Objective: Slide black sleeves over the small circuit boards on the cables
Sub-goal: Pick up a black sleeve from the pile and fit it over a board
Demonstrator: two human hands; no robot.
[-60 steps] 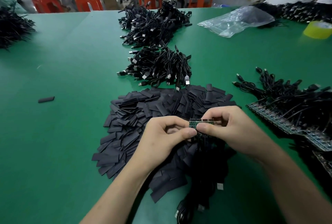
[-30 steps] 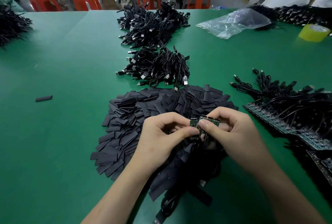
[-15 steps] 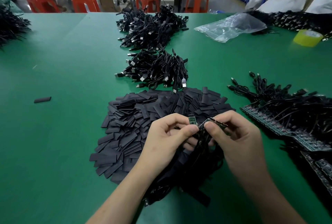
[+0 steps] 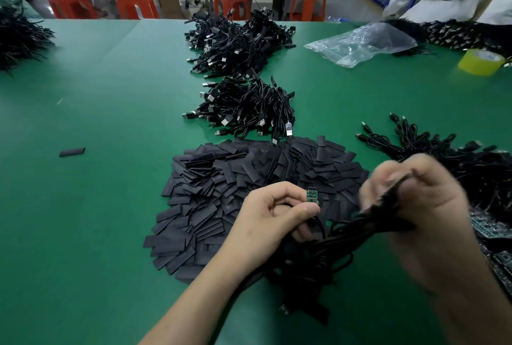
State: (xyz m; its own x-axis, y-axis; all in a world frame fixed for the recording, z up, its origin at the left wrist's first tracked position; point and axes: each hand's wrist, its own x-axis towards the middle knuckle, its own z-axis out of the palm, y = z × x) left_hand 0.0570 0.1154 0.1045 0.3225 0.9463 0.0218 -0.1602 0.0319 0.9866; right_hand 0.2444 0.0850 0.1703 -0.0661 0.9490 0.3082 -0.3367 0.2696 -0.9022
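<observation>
My left hand [image 4: 273, 214] pinches one small green circuit board [image 4: 312, 195] upright between thumb and fingers, its black cable trailing down. My right hand [image 4: 415, 200], blurred by motion, grips a thick bundle of black cables [image 4: 368, 223] and holds it to the right of the left hand. A wide pile of flat black sleeves [image 4: 243, 178] lies on the green table [image 4: 97, 206] just beyond and under both hands.
Two heaps of black USB cables [image 4: 246, 106] lie beyond the sleeves. More cables with boards [image 4: 454, 156] spread at the right. One stray sleeve [image 4: 72, 152] lies at the left. A clear plastic bag [image 4: 363, 43] and yellow tape roll [image 4: 480, 61] sit at the far right.
The hands have parted: my left hand kept a single board, and my right hand swept right and up with the rest of the cable bundle.
</observation>
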